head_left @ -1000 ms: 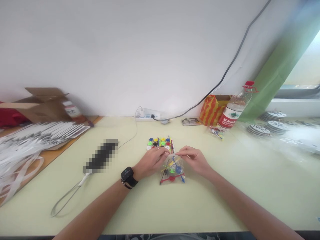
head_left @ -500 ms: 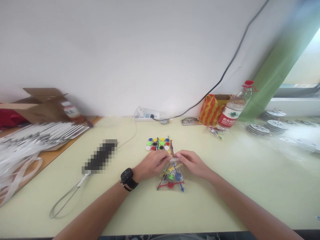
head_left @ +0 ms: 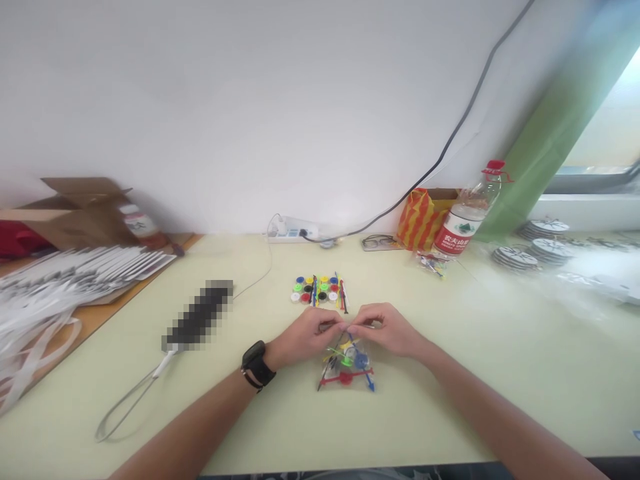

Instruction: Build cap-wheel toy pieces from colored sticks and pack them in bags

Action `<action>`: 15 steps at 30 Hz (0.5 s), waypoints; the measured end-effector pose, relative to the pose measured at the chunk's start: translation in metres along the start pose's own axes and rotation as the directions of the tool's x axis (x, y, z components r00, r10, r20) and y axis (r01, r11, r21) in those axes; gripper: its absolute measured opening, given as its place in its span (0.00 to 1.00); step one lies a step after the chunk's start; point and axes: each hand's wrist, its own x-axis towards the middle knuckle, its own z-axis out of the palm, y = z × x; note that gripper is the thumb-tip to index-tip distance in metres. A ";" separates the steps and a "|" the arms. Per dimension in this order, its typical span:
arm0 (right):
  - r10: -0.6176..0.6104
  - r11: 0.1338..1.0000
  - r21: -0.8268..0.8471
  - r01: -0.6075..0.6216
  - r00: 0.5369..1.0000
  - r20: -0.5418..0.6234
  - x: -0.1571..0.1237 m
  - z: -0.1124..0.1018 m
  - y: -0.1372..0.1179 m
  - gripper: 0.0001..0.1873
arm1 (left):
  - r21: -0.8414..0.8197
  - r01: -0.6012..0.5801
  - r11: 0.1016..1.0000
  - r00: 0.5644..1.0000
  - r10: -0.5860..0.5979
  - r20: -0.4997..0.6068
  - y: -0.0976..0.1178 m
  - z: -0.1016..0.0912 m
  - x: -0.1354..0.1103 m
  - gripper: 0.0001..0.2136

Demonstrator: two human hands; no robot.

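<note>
A clear plastic bag (head_left: 333,367) hangs down toward me on the table, with colourful plastic arrow pieces and round discs inside. Its top edge is pinched on the left by my left hand (head_left: 313,337), which wears a black watch at the wrist. From the other side my right hand (head_left: 387,330) pinches the same edge, the fingertips of both hands nearly meeting. Just beyond my hands lie rows of coloured round discs (head_left: 323,296) with thin arrow-shaped sticks (head_left: 342,293) beside them.
On the left are a blurred-out dark object with a strap (head_left: 127,407), stacked white bags (head_left: 85,277) and a cardboard box (head_left: 80,213). A power strip (head_left: 295,231), eyeglasses (head_left: 380,241), a striped bag (head_left: 417,220), a large bottle (head_left: 463,223) and stacked discs (head_left: 515,259) stand along the back and right.
Both hands and the bag have come slightly nearer to me. My fingertips have drawn closer together along the bag's top edge.
</note>
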 end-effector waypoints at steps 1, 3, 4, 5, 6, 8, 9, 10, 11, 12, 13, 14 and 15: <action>0.000 1.000 -0.012 0.000 1.000 0.001 0.000 -0.002 0.000 0.14 | -0.015 0.015 1.000 1.000 -0.015 -0.008 -0.002 0.000 0.001 0.19; 0.002 1.000 -0.031 -0.002 1.000 0.015 0.000 -0.008 0.000 0.16 | -0.049 0.047 0.998 0.998 -0.049 -0.027 -0.005 -0.002 0.002 0.18; 0.009 0.999 -0.033 -0.008 1.000 0.027 0.000 -0.012 0.000 0.16 | -0.065 0.061 0.996 0.997 -0.064 -0.036 -0.007 -0.004 0.003 0.18; 0.020 0.999 -0.028 -0.019 0.999 0.043 0.000 -0.015 0.000 0.17 | -0.081 0.073 0.994 0.996 -0.077 -0.044 -0.008 -0.005 0.003 0.18; 0.036 0.999 -0.017 -0.035 0.997 0.062 0.000 -0.019 0.000 0.18 | -0.095 0.082 0.992 0.995 -0.087 -0.049 -0.009 -0.007 0.003 0.17; 0.071 0.997 0.015 -0.073 0.992 0.107 0.000 -0.024 0.000 0.20 | -0.115 0.097 0.989 0.993 -0.104 -0.059 -0.010 -0.009 0.003 0.17; 0.086 0.995 0.030 -0.090 0.988 0.128 0.000 -0.026 -0.001 0.21 | -0.122 0.102 0.987 0.992 -0.111 -0.062 -0.010 -0.010 0.003 0.17; 0.096 0.994 0.042 -0.103 0.985 0.145 0.000 -0.026 -0.002 0.21 | -0.124 0.106 0.987 0.991 -0.115 -0.064 -0.010 -0.010 0.003 0.17; 0.103 0.992 0.051 -0.112 0.982 0.157 0.000 -0.027 -0.003 0.22 | -0.120 0.107 0.987 0.991 -0.116 -0.068 -0.009 -0.010 0.003 0.17; 0.108 0.991 0.059 -0.119 0.980 0.164 0.000 -0.026 -0.004 0.22 | -0.110 0.105 0.988 0.991 -0.113 -0.071 -0.009 -0.010 0.003 0.18; 0.112 0.990 0.068 -0.125 0.979 0.171 0.000 -0.026 -0.005 0.22 | -0.097 0.100 0.990 0.991 -0.107 -0.074 -0.009 -0.009 0.002 0.18; 0.117 0.988 0.079 -0.133 0.977 0.179 0.000 -0.027 -0.006 0.23 | -0.082 0.093 0.992 0.992 -0.099 -0.079 -0.009 -0.008 0.002 0.18; 0.122 0.986 0.090 -0.141 0.974 0.192 -0.001 -0.028 -0.008 0.23 | -0.066 0.085 0.994 0.992 -0.090 -0.085 -0.010 -0.007 0.002 0.19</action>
